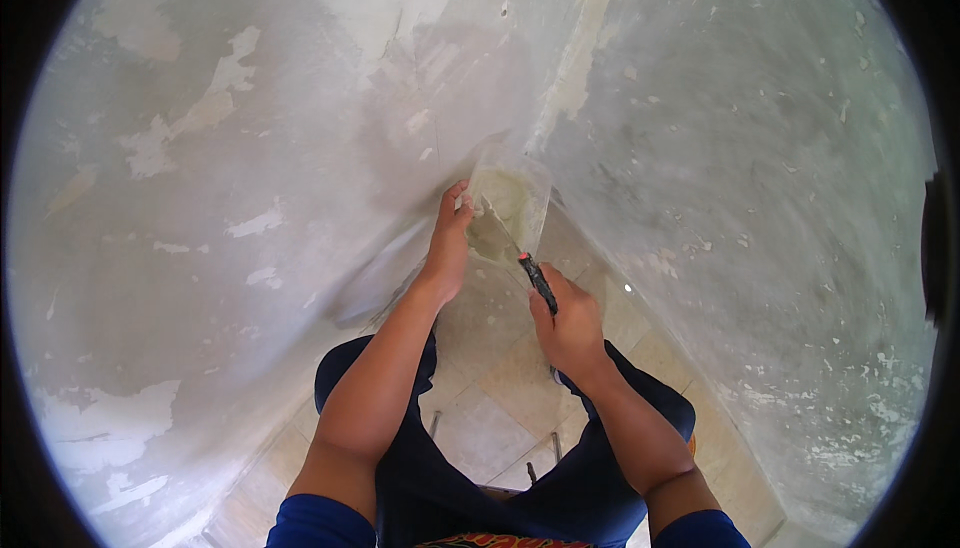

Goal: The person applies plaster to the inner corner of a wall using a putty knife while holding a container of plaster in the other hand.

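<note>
A pale, translucent container (pixel 537 176) with greenish-grey paste (pixel 505 195) in it is at the middle of the view, where the two walls meet. My left hand (pixel 449 248) is at its left side, fingers bent and closed on the edge. My right hand (pixel 570 323) is wrapped round the black handle of a putty knife (pixel 538 283). This handle has a red end where the metal blade begins. The blade slants up and left over the container, its tip at the paste near my left fingers. Whether the tip is sunk into the paste, I cannot tell.
Grey, patchy walls rise on the left (pixel 300 148) and right (pixel 760 198), with flaked white spots. Beige floor tiles (pixel 485 428) lie below, between my spread knees. A pale sheet-like thing (pixel 385 273) is on the floor by the left wall. Thin metal legs show between my thighs.
</note>
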